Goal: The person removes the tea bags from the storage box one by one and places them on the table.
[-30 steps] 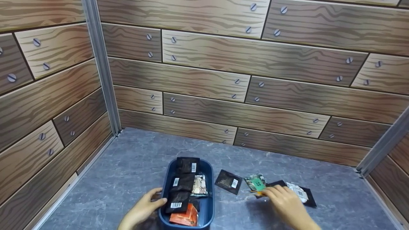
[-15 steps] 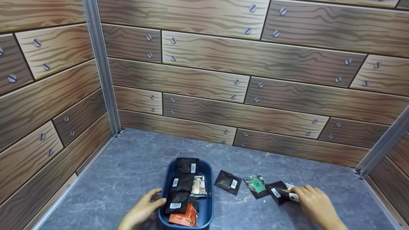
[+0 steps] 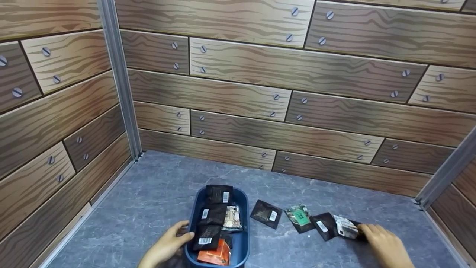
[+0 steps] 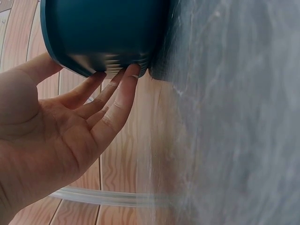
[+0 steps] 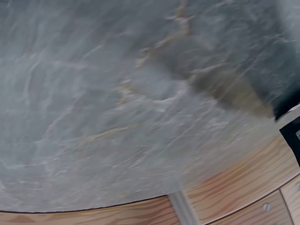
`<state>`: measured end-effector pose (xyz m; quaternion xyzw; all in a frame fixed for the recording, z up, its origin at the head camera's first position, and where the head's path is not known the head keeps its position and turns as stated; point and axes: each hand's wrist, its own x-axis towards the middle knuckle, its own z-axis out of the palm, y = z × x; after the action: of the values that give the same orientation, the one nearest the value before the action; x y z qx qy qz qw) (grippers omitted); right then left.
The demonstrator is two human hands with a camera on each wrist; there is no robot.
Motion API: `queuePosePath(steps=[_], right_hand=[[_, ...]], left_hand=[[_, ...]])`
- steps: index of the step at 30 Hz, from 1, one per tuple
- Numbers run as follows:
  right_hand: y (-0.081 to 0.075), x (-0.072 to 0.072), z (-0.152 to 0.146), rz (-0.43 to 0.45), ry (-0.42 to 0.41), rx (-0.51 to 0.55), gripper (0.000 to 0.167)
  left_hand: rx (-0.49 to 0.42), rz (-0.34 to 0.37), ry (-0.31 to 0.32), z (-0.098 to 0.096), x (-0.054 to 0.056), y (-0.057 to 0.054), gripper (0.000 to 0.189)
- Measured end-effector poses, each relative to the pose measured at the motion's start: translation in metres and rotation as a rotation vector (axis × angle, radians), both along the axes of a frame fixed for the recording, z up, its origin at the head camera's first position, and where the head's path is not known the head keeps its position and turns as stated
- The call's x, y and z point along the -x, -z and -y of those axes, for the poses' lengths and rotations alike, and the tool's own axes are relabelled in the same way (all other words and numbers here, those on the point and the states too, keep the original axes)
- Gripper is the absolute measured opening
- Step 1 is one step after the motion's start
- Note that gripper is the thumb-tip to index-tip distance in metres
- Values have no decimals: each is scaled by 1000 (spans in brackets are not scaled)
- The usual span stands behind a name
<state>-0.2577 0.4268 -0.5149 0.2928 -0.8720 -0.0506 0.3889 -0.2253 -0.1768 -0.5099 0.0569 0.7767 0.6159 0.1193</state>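
Note:
My left hand [image 3: 169,240] holds the left wall of a blue plastic tub [image 3: 243,243], with the thumb at the rim. In the left wrist view, the fingers [image 4: 117,101] reach the tub's outer wall [image 4: 103,33]. My right hand [image 3: 385,243] is at the right end of a row of packets, its fingertips at a dark packet [image 3: 356,223] partly under them. Whether they grip it is hidden. Left of it lie a silvery white packet [image 3: 346,227], a black one with a white label [image 3: 325,226] and a green one [image 3: 299,218].
Inside the tub are several black packets [image 3: 208,236], an orange packet [image 3: 215,254] and a pale patterned one [image 3: 233,217]. Another black packet [image 3: 266,214] lies right of the tub on the grey marbled table [image 3: 163,186]. Wood-patterned walls [image 3: 238,126] enclose the table.
My right hand has moved right along the row, from the green packet past the silvery one, which has shifted slightly. The black labelled packet is now uncovered. My left hand and the tub stay put.

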Motion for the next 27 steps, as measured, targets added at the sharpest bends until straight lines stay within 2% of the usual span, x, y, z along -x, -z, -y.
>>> queuePosePath(steps=[9, 16, 22, 27], right_hand=[[8, -9, -20, 150, 210, 54, 26], [12, -12, -28, 179, 279, 20, 20], [12, -15, -30, 358, 366, 33, 24], [11, -12, -30, 557, 450, 51, 28]], left_hand=[[-9, -6, 2, 2, -1, 2, 59], [-34, -20, 19, 2, -2, 2, 59], [-19, 6, 26, 2, 0, 1, 60], [-19, 12, 20, 0, 1, 2, 60]])
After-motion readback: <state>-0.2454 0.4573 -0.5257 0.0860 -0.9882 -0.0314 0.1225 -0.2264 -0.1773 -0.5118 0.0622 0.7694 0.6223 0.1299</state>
